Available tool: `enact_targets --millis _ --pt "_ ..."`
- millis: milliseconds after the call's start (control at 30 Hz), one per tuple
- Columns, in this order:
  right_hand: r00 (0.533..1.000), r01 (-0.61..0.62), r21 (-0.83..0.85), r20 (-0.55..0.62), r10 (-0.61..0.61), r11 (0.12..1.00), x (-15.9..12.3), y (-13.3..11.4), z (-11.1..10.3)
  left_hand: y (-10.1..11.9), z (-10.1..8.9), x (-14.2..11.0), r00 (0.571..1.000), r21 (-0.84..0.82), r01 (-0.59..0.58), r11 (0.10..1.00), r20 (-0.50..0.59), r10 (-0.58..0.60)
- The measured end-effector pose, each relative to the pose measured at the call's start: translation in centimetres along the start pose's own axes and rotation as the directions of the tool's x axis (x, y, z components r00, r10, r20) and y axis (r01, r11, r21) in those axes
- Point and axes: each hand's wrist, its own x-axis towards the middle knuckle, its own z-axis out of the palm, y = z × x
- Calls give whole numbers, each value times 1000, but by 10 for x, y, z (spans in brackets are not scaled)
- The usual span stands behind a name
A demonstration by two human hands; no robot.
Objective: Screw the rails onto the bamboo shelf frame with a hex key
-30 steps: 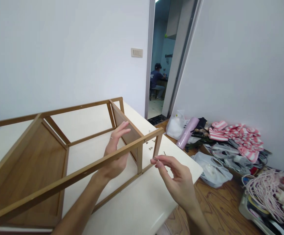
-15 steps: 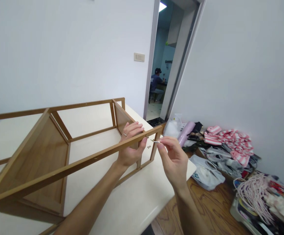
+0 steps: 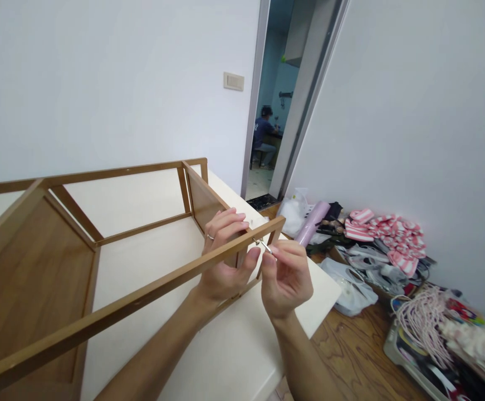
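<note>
A brown wooden shelf frame (image 3: 150, 281) lies on its side on a white table (image 3: 221, 362). Near the right end of its front rail, a bolt (image 3: 256, 241) sticks out toward me. My left hand (image 3: 225, 256) is wrapped round that rail, fingers behind it and thumb in front, just below the bolt. Between the thumb and fingers of my right hand (image 3: 286, 273) is a thin silver hex key (image 3: 266, 247). The key's tip is at the bolt head; whether it sits inside cannot be made out.
Beyond the table's right edge, a white plastic bag (image 3: 351, 287), a purple roll (image 3: 312, 223), pink-striped cloth (image 3: 386, 234) and a bin of rope (image 3: 426, 328) lie on the wooden floor. A person (image 3: 264, 136) sits beyond the doorway.
My left hand has moved right from inside the frame and closed round the front rail. My right hand has brought the hex key left and up to the bolt.
</note>
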Motion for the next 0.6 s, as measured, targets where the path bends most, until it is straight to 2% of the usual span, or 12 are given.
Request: enact_targets --millis 233,600 --pt "1000 0 -27 11 0 1000 -7 4 -6 -3 -1 2 1000 15 -23 1000 -15 23" --pt "999 -35 -14 15 35 999 -9 4 -2 -1 0 4 999 7 -29 1000 -41 30"
